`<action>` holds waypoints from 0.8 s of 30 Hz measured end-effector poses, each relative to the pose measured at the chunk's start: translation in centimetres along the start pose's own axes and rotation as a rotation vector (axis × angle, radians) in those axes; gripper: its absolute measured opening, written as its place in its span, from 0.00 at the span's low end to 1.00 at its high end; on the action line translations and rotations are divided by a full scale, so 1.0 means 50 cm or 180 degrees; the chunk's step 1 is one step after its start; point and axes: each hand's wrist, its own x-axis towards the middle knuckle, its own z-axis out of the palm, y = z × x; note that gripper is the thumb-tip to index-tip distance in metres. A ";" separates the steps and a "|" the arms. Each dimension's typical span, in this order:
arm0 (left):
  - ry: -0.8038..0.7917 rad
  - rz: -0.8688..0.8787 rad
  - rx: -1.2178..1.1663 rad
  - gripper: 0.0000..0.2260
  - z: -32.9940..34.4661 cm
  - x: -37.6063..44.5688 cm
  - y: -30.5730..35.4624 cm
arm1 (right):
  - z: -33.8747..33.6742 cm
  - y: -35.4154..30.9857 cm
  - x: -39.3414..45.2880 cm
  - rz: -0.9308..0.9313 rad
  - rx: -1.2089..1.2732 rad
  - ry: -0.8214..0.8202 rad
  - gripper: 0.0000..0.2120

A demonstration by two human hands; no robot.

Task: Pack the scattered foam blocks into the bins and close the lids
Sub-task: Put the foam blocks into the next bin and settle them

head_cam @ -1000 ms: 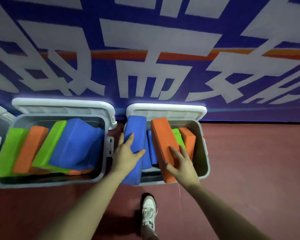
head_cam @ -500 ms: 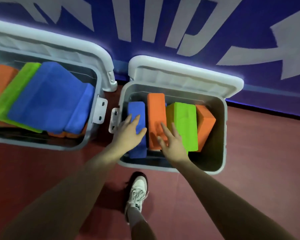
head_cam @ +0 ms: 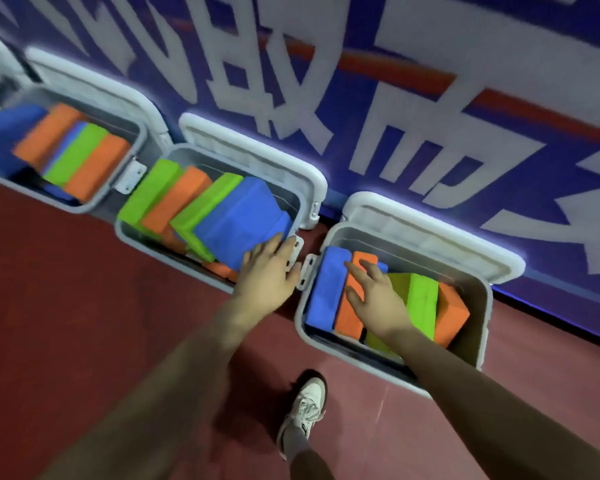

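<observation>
The left hand (head_cam: 269, 273) lies with its fingers straight and spread, the fingertips resting on the near corner of a large blue foam block (head_cam: 243, 223) in the middle grey plastic bin (head_cam: 174, 261), the palm over that bin's right rim beside its white latch (head_cam: 297, 249). The right hand (head_cam: 376, 299) is also open, fingers apart, laid flat on top of an orange foam block (head_cam: 352, 306) standing on edge in the right grey plastic bin (head_cam: 478, 341); whether it presses down cannot be told. Neither hand grips anything. Three such bins stand in a row on the dark red floor (head_cam: 66, 306) along the foot of a blue wall banner with large white characters (head_cam: 430, 116), each with its white lid (head_cam: 437, 233) swung up against the banner. The left grey bin (head_cam: 84, 206), blurred, holds blue, orange and green blocks leaning together. In the middle bin a green foam block (head_cam: 146, 199), an orange one (head_cam: 174, 202), a second green one (head_cam: 205, 206) and the big blue one lean like fallen books, with more orange pieces under them. In the right bin a blue foam block (head_cam: 326, 289) stands at the left wall, then the orange block, then a bright green block (head_cam: 421, 306) and another orange block (head_cam: 451, 313), with free room at the bin's right wall. A white sneaker (head_cam: 305, 407) is planted on the floor just before the right bin.
</observation>
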 end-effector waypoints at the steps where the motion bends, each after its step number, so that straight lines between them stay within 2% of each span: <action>1: 0.0172 -0.0015 -0.0018 0.26 -0.042 -0.016 -0.011 | -0.019 -0.037 -0.007 -0.0125 -0.0098 0.0007 0.24; 5: 0.0513 -0.0322 -0.0052 0.24 -0.197 -0.121 -0.068 | -0.085 -0.211 -0.060 -0.0679 -0.0198 0.0100 0.24; 7: 0.0838 -0.0317 -0.0144 0.28 -0.258 -0.198 -0.103 | -0.105 -0.295 -0.098 -0.0945 -0.0163 0.0213 0.23; 12: 0.1271 -0.0634 -0.0038 0.24 -0.386 -0.468 -0.191 | -0.100 -0.496 -0.240 -0.1600 -0.0223 0.0281 0.22; 15: 0.1447 -0.0777 0.0093 0.26 -0.435 -0.652 -0.243 | -0.050 -0.608 -0.339 -0.2016 -0.0191 0.0194 0.21; 19: 0.1701 -0.1498 0.0179 0.27 -0.475 -0.948 -0.326 | 0.073 -0.783 -0.519 -0.2782 -0.0266 -0.0061 0.20; 24: 0.2073 -0.2481 0.0180 0.22 -0.456 -1.288 -0.434 | 0.249 -0.989 -0.752 -0.3778 -0.0663 -0.0494 0.22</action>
